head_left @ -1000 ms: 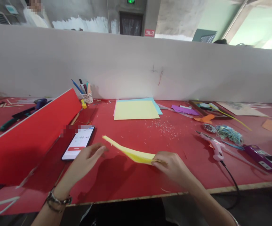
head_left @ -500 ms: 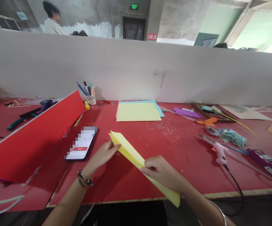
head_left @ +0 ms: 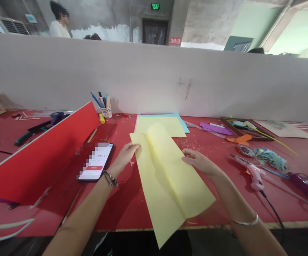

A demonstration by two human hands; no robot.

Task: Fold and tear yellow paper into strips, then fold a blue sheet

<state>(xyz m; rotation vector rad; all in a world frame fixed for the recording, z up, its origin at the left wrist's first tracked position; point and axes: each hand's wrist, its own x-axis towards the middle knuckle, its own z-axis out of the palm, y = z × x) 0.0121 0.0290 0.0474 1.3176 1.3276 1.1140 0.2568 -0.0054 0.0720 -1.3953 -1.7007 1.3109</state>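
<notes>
A pale wall [head_left: 143, 78] stands behind the red table [head_left: 124, 202], and at the left side there is a red board [head_left: 49, 153], standing slanted. The yellow sheet [head_left: 152, 177], creased lengthwise, is between the two hands above the table, its lowest corner reaching past the near edge. Behind it lies a paper stack [head_left: 171, 126], partly covered from view. The left hand [head_left: 126, 156] pinches the sheet's left edge; the right hand [head_left: 198, 160], with bent fingers, is at its right edge, but I cannot tell whether it grips. The glue gun [head_left: 250, 172] lies on the right, and the phone [head_left: 97, 161] near the left hand.
</notes>
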